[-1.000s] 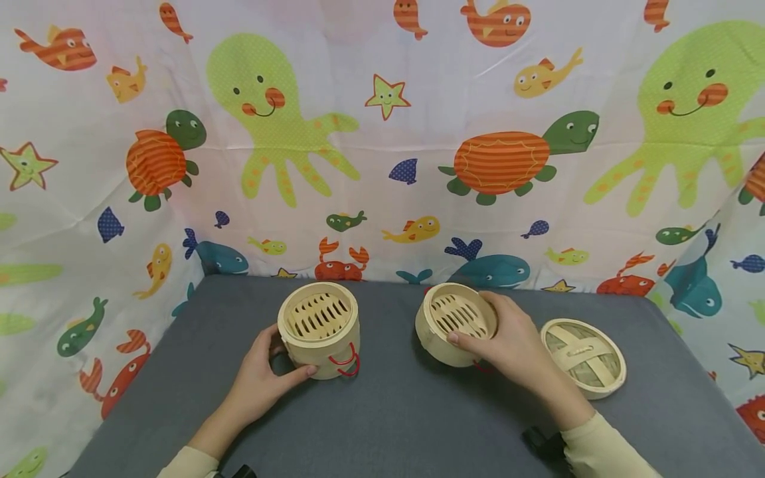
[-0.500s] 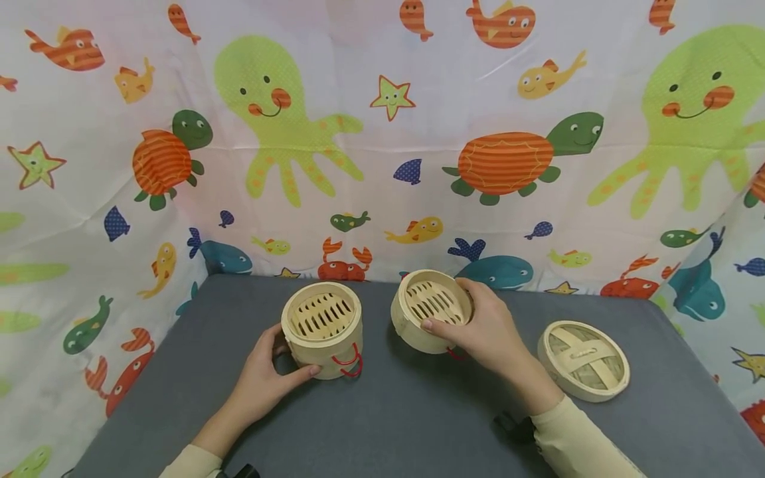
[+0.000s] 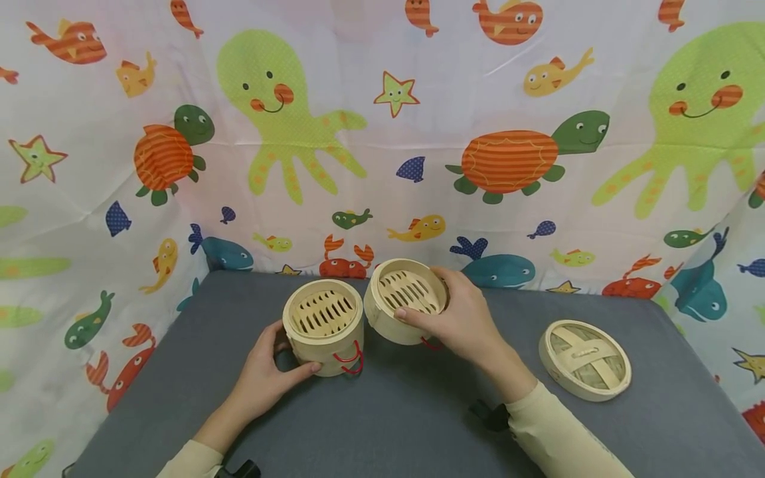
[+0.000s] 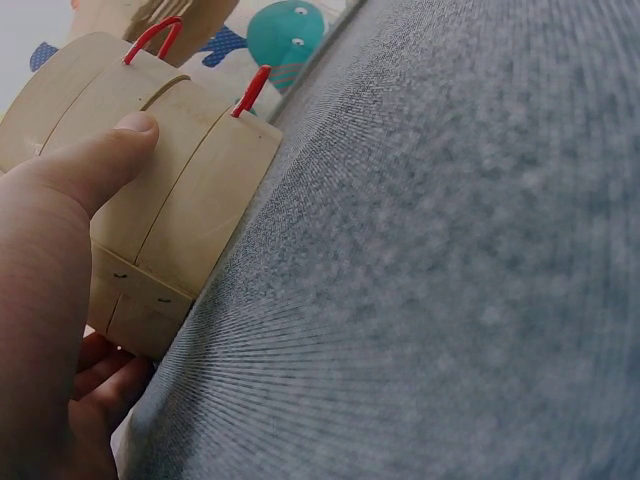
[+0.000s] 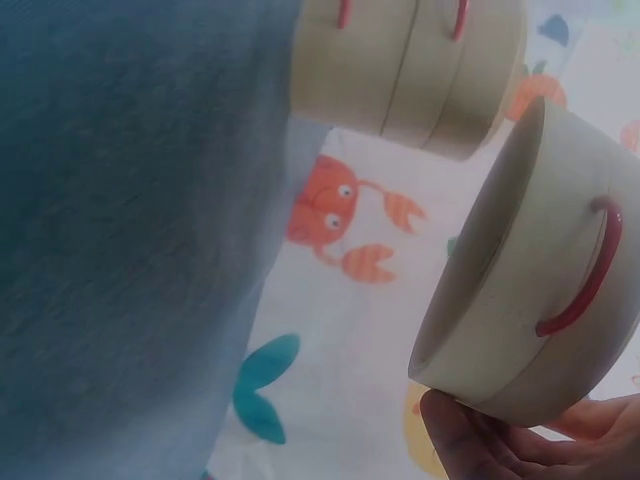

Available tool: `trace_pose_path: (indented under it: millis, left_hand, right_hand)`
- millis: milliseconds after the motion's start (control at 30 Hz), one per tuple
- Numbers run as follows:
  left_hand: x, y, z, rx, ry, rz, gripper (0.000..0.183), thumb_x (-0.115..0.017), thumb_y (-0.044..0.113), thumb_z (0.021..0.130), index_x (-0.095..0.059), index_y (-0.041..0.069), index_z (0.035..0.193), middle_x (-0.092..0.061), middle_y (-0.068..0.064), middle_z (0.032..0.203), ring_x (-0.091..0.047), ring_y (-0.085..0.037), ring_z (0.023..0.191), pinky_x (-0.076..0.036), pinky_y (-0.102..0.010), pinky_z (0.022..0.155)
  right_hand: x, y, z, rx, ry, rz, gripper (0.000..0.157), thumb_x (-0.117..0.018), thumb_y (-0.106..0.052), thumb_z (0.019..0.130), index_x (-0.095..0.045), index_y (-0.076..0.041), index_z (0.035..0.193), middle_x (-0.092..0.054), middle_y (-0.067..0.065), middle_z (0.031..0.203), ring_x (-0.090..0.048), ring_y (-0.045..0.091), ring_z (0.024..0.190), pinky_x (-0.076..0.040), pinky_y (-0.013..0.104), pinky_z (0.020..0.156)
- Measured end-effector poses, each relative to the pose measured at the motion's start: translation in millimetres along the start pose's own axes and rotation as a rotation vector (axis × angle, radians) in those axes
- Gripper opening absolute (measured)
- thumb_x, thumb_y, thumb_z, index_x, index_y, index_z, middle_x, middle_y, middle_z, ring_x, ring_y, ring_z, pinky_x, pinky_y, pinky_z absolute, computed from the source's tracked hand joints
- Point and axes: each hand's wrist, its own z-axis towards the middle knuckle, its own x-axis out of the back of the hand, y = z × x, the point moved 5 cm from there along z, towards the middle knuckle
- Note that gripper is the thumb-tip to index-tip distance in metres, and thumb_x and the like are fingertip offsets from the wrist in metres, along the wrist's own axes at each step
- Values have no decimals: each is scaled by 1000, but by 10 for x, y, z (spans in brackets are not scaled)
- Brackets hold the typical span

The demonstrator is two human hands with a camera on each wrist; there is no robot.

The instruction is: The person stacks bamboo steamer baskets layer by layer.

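A round bamboo steamer with a slatted top stands on the table at centre left. My left hand grips it, the thumb on the front wall and the fingers round the left side. In the left wrist view the steamer shows seams between stacked tiers and two red handles. My right hand holds a second bamboo steamer basket by its right rim, tilted and raised off the table, close to the stack's upper right. The right wrist view shows this basket's red handle and hollow underside.
A bamboo steamer lid with a crossed-strip top lies at the right of the grey table. Behind and beside the table hangs a white cloth printed with sea animals.
My right hand has carried its steamer basket leftward and up, from near the lid to beside the stack. The left hand keeps its grip on the standing steamer.
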Motion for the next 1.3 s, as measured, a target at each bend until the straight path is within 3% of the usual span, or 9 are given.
trace_pose_path:
  millis: [233,1300]
  left_hand:
    - [5,7,6,-6,1,4,101,-97,36,87,-39,3,163,-50,-17,155,-59,-31,134,-54,-57,108]
    - [11,17,-5,-9,-10,-10,99,-97,35,88,-39,5,162,-50,-15,153,-63,-28,130,-53,-55,108]
  right_hand:
    - [-96,-145,73,20,-3,22,93,-93,-65,77,-63,-10,146,-66,2,129,-62,23,112,-55,45,87]
    - [-544,-530,190,62,-67,14,95,-87,-76,75,-64,-16,145,-63,-1,133,-61,21,115,-55,48,89]
